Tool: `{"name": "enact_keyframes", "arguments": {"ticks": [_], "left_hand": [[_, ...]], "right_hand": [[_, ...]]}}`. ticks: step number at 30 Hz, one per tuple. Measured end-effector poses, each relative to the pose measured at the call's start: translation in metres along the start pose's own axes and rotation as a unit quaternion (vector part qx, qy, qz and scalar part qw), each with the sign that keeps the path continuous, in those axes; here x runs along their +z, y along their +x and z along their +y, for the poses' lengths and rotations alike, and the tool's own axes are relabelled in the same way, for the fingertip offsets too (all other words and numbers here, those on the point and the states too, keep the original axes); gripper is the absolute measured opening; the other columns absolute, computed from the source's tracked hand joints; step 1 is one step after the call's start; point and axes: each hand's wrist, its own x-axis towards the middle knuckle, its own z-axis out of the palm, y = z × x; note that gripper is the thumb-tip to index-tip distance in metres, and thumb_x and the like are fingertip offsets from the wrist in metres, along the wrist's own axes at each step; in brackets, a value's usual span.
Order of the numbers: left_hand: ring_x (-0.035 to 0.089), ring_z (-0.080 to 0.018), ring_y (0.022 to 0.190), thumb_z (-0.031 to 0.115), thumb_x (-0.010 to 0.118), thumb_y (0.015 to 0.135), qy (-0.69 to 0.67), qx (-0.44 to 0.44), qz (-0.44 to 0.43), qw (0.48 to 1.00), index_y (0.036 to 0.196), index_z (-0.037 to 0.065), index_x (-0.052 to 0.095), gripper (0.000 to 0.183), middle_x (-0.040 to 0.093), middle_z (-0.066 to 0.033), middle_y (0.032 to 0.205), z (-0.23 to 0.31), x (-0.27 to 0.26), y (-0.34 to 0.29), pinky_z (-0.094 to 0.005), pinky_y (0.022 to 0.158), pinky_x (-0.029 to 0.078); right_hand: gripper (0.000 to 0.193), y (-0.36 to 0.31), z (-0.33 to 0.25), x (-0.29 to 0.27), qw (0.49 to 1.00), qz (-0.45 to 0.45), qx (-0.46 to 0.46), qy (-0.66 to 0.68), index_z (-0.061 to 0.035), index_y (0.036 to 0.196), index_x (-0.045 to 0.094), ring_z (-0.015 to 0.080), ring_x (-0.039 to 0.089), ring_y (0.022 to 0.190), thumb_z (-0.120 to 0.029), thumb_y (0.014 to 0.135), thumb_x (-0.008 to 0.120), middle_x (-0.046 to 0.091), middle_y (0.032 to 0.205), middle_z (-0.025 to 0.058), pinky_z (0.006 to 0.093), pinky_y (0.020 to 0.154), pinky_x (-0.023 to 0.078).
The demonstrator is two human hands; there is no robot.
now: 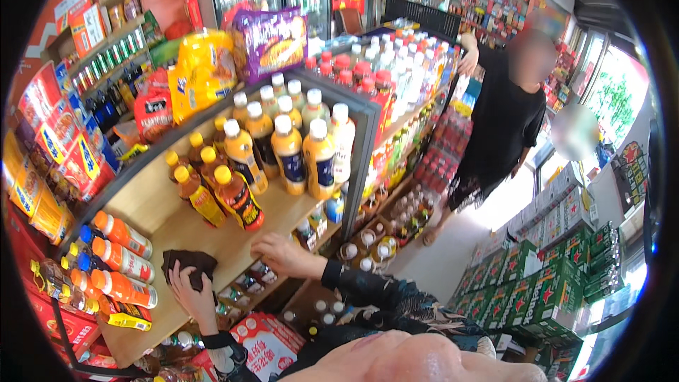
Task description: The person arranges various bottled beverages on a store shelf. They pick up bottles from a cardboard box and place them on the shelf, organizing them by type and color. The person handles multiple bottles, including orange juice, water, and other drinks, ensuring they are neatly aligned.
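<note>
Shop shelf (205, 240), cloth (189, 263) half-hidden under left hand (189, 284)

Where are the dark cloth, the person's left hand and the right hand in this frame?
dark cloth (194, 260), head view, on its upper right part clear of the fingers.
left hand (185, 284), head view, on the back of the hand pressing the cloth.
right hand (278, 251), head view, on the knuckles resting on the wooden shelf.

Orange-capped bottles (120, 262), snack bags (269, 39), green crates (559, 276), bystander (502, 120)

Dark cloth (188, 262) partly under hand (185, 284)
</note>
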Motion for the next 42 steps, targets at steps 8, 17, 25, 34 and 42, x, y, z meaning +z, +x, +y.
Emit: {"name": "enact_keyframes", "arguments": {"ticks": [8, 17, 25, 34, 42], "left_hand": [[0.035, -0.0375, 0.137, 0.016, 0.067, 0.079, -0.004, 0.016, -0.011, 1.0, 0.104, 0.01, 0.059, 0.026, 0.049, -0.01, 0.142, -0.013, 0.0, -0.004, -0.0504, 0.114, 0.026], [0.036, -0.0407, 0.135, 0.016, 0.067, 0.08, -0.029, 0.036, -0.049, 0.998, 0.109, 0.01, 0.058, 0.031, 0.049, -0.0124, 0.141, -0.009, -0.003, -0.012, -0.0507, 0.114, 0.024], [0.039, -0.0376, 0.134, 0.013, 0.067, 0.08, -0.216, -0.032, -0.058, 0.974, 0.134, 0.002, 0.046, 0.059, 0.047, -0.0191, 0.14, -0.03, -0.016, -0.017, -0.0446, 0.113, 0.028], [0.042, -0.0258, 0.136, 0.005, 0.056, 0.095, -0.354, -0.109, 0.047, 0.928, 0.14, -0.003, 0.036, 0.05, 0.042, -0.0179, 0.146, 0.002, -0.046, -0.079, -0.0389, 0.115, 0.031], [0.066, -0.0132, 0.097, 0.002, 0.054, 0.097, -0.414, -0.308, -0.043, 0.856, 0.106, -0.002, 0.064, 0.014, 0.07, -0.0086, 0.102, 0.014, -0.083, -0.184, -0.0259, 0.085, 0.052]], "right_hand": [[0.026, -0.009, -0.008, 0.011, 0.999, 0.021, 0.041, 0.003, -0.0039, 0.1, 0.057, 0.0353, 0.052, 0.104, -0.008, 0.077, 0.069, 0.054, 0.104, 0.0144, 0.0415, 0.09, 0.045], [0.035, -0.018, -0.011, 0.009, 0.995, -0.005, 0.099, -0.026, -0.0046, 0.111, 0.059, 0.0356, 0.054, 0.111, -0.013, 0.079, 0.072, 0.056, 0.115, 0.0149, 0.0435, 0.094, 0.046], [0.06, 0.062, -0.077, 0.064, 0.996, -0.05, -0.069, -0.035, -0.0052, 0.124, 0.055, 0.0413, 0.045, 0.126, -0.023, 0.07, 0.077, 0.048, 0.133, 0.0213, 0.0502, 0.102, 0.041], [0.047, 0.102, -0.04, 0.131, 0.987, -0.094, -0.078, -0.101, 0.0013, 0.099, 0.058, 0.04, 0.054, 0.11, -0.029, 0.068, 0.077, 0.06, 0.11, 0.0229, 0.0486, 0.096, 0.043], [0.048, 0.18, 0.014, 0.161, 0.957, -0.135, 0.068, -0.248, 0.0013, 0.105, 0.049, 0.0381, 0.062, 0.099, -0.032, 0.078, 0.072, 0.061, 0.105, 0.0255, 0.0474, 0.084, 0.051]]}}
